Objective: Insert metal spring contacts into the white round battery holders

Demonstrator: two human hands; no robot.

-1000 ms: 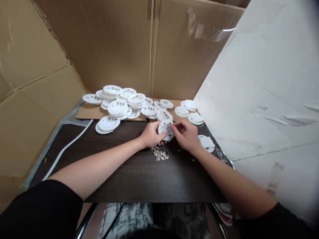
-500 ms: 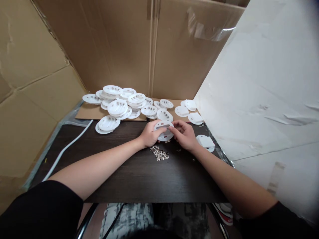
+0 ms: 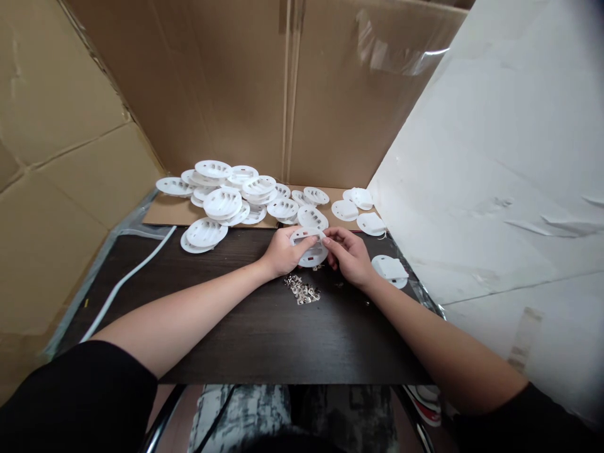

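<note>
A white round plastic battery-compartment plate (image 3: 317,257) is held upright-tilted over the dark table. My left hand (image 3: 284,253) is closed on its left side, the thumb lying across its recessed middle. At the right rim, my right hand (image 3: 348,253) has its thumb and fingers drawn together against the plate; whether a small part is also between them is hidden. Just below the hands lies a small heap of shiny metal contact pieces (image 3: 302,292), with a few stray ones near it.
Many similar white plates (image 3: 223,204) are piled at the back left on a cardboard sheet (image 3: 163,212). Several more plates (image 3: 370,224) lie at the right, mostly flipped over. A white cable (image 3: 127,277) runs along the left. Cardboard walls (image 3: 226,82) stand behind and left.
My right thumb has drawn back from the plate's face towards its right rim. The plate has shifted slightly left with my left hand; the piles are the same.
</note>
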